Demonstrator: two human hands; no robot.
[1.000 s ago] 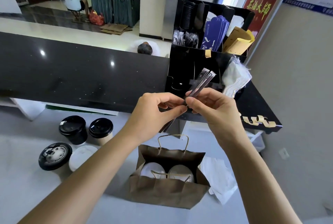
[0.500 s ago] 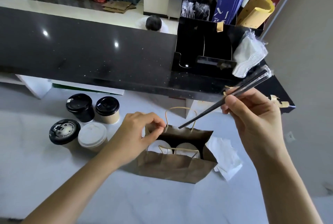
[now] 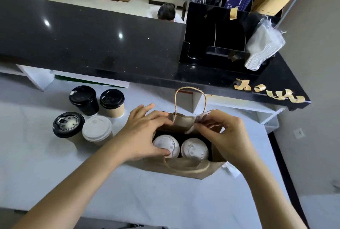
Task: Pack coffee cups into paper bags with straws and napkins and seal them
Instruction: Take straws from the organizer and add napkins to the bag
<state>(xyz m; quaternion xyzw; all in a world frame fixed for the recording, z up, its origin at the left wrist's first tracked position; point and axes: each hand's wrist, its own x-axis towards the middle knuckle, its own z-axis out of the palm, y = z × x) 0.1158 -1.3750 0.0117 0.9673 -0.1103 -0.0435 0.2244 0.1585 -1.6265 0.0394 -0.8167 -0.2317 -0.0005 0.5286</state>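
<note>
A brown paper bag (image 3: 185, 169) with twine handles stands open on the white counter. Inside it sit two cups with white lids, one on the left (image 3: 168, 146) and one on the right (image 3: 194, 150). My left hand (image 3: 143, 134) holds the bag's left rim, thumb on the near side by the left cup and fingers over the far edge. My right hand (image 3: 220, 133) pinches the wrapped straws (image 3: 197, 121), which slant down into the bag's mouth at the far rim.
Several lidded cups (image 3: 88, 116) stand left of the bag. A white napkin (image 3: 232, 170) peeks out behind the bag's right side. The black raised counter (image 3: 110, 44) carries an organizer (image 3: 220, 31) with straws, sleeves and a napkin stack (image 3: 261, 48).
My right hand came down from above the counter and brought the straws into the bag's mouth. My left hand shifted along the rim, spreading the bag open.
</note>
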